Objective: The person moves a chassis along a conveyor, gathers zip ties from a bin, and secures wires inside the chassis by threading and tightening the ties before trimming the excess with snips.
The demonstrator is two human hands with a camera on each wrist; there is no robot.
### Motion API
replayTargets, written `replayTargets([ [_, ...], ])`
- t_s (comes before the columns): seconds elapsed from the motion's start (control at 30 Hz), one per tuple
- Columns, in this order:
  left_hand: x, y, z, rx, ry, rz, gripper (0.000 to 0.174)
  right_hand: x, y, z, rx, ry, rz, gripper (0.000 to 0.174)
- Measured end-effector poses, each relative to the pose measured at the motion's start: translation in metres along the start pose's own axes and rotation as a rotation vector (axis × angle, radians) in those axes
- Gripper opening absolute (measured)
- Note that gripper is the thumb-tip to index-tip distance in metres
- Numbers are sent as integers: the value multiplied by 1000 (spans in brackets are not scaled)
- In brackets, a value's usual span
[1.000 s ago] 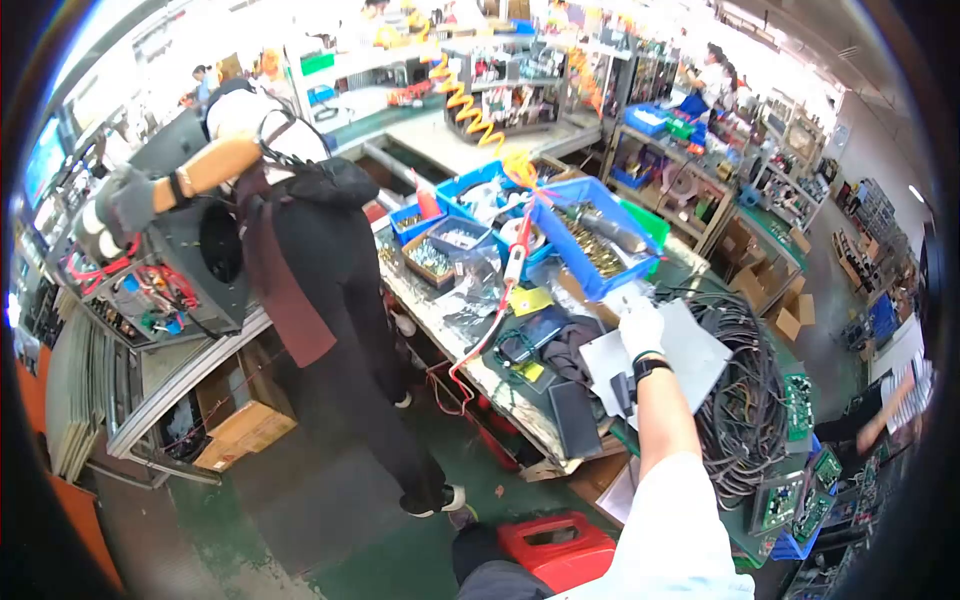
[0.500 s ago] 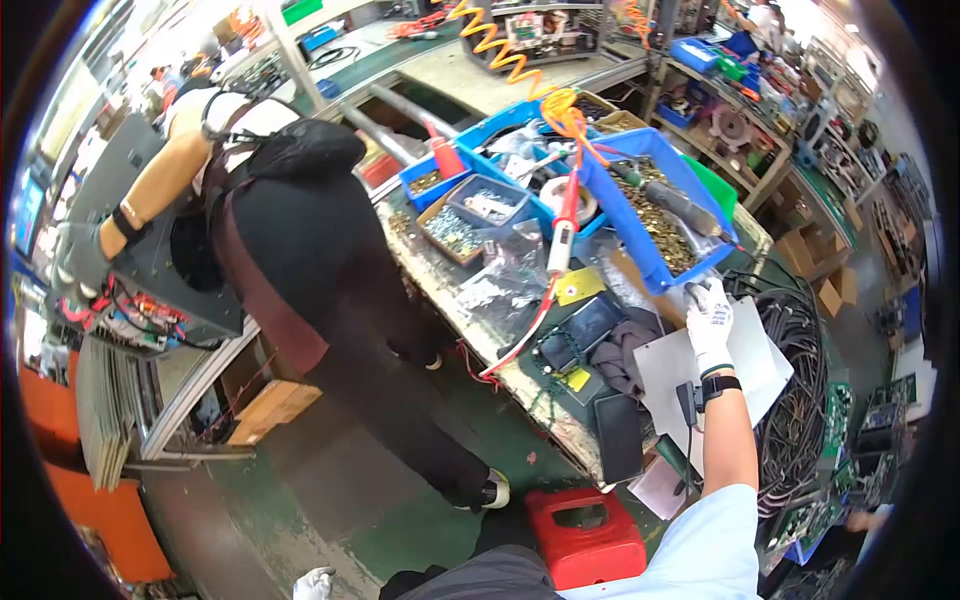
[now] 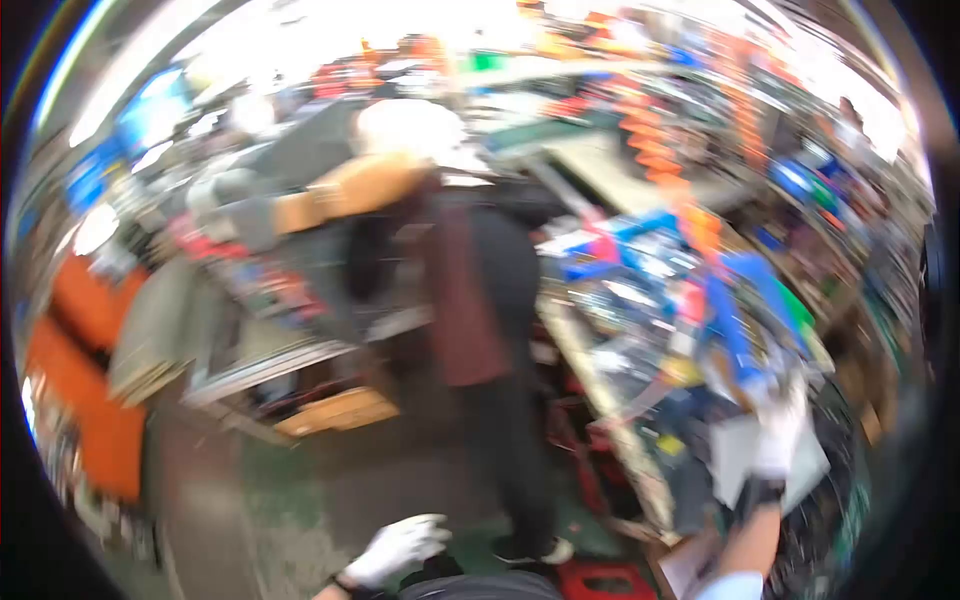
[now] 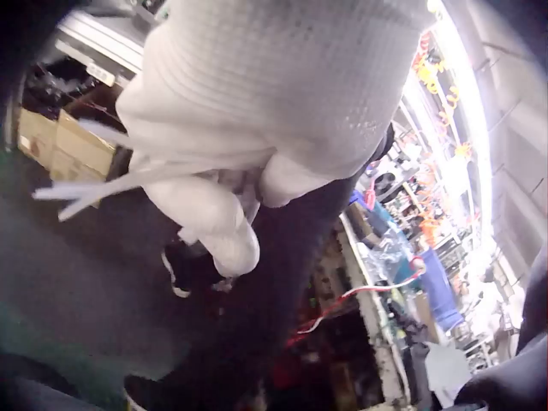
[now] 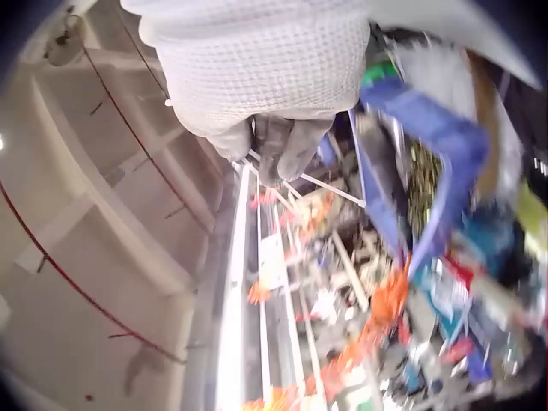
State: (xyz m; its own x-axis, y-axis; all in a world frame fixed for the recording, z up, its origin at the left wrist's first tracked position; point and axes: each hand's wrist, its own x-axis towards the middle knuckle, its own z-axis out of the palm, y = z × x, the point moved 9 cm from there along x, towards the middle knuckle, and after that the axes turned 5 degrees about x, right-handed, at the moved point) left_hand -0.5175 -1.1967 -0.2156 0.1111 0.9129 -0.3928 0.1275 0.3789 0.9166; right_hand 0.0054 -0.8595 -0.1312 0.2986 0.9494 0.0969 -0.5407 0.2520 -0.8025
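R hand (image 5: 257, 64), fingers curled, pinches thin white strips (image 5: 330, 188) near blue bin (image 5: 467, 145), prob. pick-up step; next move needs steady grip.

Patchy green-and-grey floor (image 3: 275, 495) below me, a metal-framed bench (image 3: 270, 371) to my left, a scuffed worktable (image 3: 637, 465) rightward, crowded shelves (image 3: 818, 228) beyond, glaring strip light (image 5: 232, 321) overhead.

Blur softens the whole scene. The gloved right grip (image 3: 780, 425) is over a white sheet (image 3: 735, 450) on the surface (image 3: 625, 440), near a blue bin (image 3: 735, 335); whether they touch is unclear. The gloved left grip (image 3: 400, 550) is low, well apart from the surface. Across its far-left edge, a person in dark trousers (image 3: 510, 270) stands, one arm extended.
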Motion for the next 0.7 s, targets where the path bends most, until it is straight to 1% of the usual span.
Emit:
replayTargets([
  [0.03,9,5,6,-470,-48,-45,52,-81,-19,137,-414,-184,-338,38],
  [0.07,12,39,3,-295,-46,43,52,-106,30,177,-63,-257,-74,35],
  [0.1,21,35,0,-450,-60,93,53,-146,67,205,242,-306,183,33],
  [0.13,24,53,-12,-475,3,171,52,-187,117,231,315,-256,343,31],
  [0.17,17,72,-24,-500,46,249,52,-234,144,282,369,-455,449,22],
  [0.2,7,82,-45,-502,67,289,52,-282,166,330,256,-542,490,21],
  [0.23,-8,91,-71,-629,104,389,54,-328,189,366,290,-468,607,23],
  [0.27,-24,94,-100,-751,127,480,55,-377,199,414,282,-603,705,26],
  [0.3,-42,84,-132,-790,193,518,54,-414,228,446,334,-711,796,27],
  [0.33,-60,76,-163,-748,322,608,53,-443,245,462,355,-725,838,28],
  [0.37,-81,72,-200,-719,435,701,51,-476,270,487,413,-712,930,27],
  [0.4,-105,65,-235,-733,517,685,49,-506,299,504,446,-762,1035,26],
  [0.43,-125,57,-264,-847,567,747,48,-533,319,527,473,-793,1069,25],
  [0.47,-143,43,-294,-821,713,725,46,-561,329,549,487,-799,1154,26],
  [0.5,-160,29,-318,-855,775,697,42,-584,353,562,444,-809,1225,29],
  [0.53,-174,19,-339,-859,807,721,41,-608,363,581,502,-847,1351,30],
  [0.57,-187,9,-359,-855,838,740,39,-629,378,591,512,-779,1499,22],
  [0.63,-196,-13,-393,-947,911,751,39,-646,392,614,529,-794,1450,21],
  [0.67,-195,-22,-408,-983,918,714,38,-652,398,625,579,-756,1490,20],
  [0.7,-193,-29,-422,-1098,931,720,34,-653,407,634,627,-720,1530,20],
])
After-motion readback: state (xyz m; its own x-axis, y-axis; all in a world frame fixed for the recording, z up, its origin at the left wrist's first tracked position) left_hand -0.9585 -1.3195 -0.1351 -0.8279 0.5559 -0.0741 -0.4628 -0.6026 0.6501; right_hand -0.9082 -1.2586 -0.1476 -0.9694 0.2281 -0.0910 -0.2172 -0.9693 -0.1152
